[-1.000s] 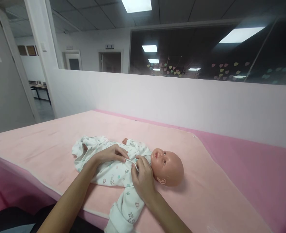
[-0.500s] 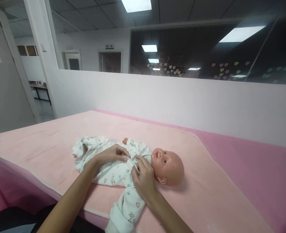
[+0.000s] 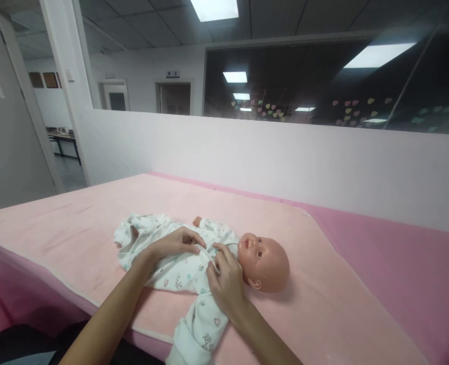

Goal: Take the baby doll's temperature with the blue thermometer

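A baby doll (image 3: 267,261) lies on its back on a pink padded surface (image 3: 75,228), head to the right. It wears a white printed romper (image 3: 171,271). My left hand (image 3: 174,242) rests on the doll's chest with fingers curled, pinching the romper's front edge. My right hand (image 3: 226,279) sits just below the doll's chin, fingers pinched on the same white edging near the neckline. One sleeve of the romper (image 3: 197,329) hangs toward the near edge.
A white partition wall (image 3: 247,152) runs behind the surface, with dark glass above it. A darker pink mat (image 3: 399,263) shows at the right. An open doorway and a far table (image 3: 62,137) lie at the left.
Both hands stay on the romper's neckline with only slight finger shifts. The view has barely moved.
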The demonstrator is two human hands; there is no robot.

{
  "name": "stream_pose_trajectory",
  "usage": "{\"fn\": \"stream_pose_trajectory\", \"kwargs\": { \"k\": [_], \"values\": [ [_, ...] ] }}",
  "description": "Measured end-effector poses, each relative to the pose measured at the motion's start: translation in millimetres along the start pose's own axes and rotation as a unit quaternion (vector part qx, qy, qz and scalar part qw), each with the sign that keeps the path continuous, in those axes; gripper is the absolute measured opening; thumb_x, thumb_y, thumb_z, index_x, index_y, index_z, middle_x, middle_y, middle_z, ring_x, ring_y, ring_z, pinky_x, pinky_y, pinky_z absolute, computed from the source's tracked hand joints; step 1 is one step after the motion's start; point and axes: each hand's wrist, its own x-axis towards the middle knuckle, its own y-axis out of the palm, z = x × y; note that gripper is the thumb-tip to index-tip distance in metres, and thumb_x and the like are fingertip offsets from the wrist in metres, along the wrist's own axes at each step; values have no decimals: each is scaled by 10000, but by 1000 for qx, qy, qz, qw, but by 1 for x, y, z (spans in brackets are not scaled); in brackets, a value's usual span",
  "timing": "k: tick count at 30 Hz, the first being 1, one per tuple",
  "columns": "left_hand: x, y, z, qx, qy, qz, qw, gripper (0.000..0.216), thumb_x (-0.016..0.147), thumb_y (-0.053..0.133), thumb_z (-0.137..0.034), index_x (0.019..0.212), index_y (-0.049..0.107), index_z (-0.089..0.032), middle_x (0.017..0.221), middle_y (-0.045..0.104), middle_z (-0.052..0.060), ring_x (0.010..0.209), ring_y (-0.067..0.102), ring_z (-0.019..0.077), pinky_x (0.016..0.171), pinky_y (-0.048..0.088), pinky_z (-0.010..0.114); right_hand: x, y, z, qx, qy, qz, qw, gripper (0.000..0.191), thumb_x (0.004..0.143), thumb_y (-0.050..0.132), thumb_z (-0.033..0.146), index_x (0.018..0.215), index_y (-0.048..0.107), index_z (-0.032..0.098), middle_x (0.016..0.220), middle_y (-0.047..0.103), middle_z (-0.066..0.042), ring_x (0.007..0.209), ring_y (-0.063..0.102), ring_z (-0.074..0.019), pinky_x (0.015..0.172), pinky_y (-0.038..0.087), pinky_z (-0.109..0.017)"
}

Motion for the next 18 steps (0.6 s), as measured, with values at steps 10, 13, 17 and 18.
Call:
{"fn": "stream_pose_trajectory", "kwargs": {
  "k": [10, 13, 17, 18],
  "values": [
    [2, -2, 5, -16, -7, -7, 1000, 261, 684, 698, -310, 896, 689, -159, 768, 625, 35, 715, 524, 148, 630, 411, 238, 0, -1, 0, 2, -4, -4, 1000, 135, 792, 401, 141, 729, 503, 202, 1022, 604, -91, 912, 574, -215, 766, 468, -353],
    [3, -2, 5, 2, -3, -9, 1000, 243, 682, 700, -304, 873, 691, -154, 747, 607, 29, 701, 497, 137, 624, 391, 234, -1, -1, 1, 1, -5, -1, 1000, 133, 803, 397, 141, 736, 495, 201, 1037, 605, -93, 925, 571, -218, 785, 459, -360],
    [3, -2, 2, 22, 3, -7, 1000, 248, 680, 695, -326, 859, 688, -154, 741, 592, 30, 697, 476, 138, 622, 381, 237, -1, -2, 2, -4, -10, 3, 1000, 138, 808, 390, 139, 735, 492, 196, 1040, 604, -98, 937, 566, -219, 791, 458, -366],
    [3, -1, 1, 25, 6, -6, 1000, 250, 679, 695, -329, 858, 687, -154, 748, 591, 33, 699, 472, 138, 625, 380, 237, -1, -2, 2, -4, -10, 3, 1000, 138, 807, 391, 138, 735, 492, 196, 1038, 604, -98, 941, 565, -218, 790, 459, -364]
  ]
}}
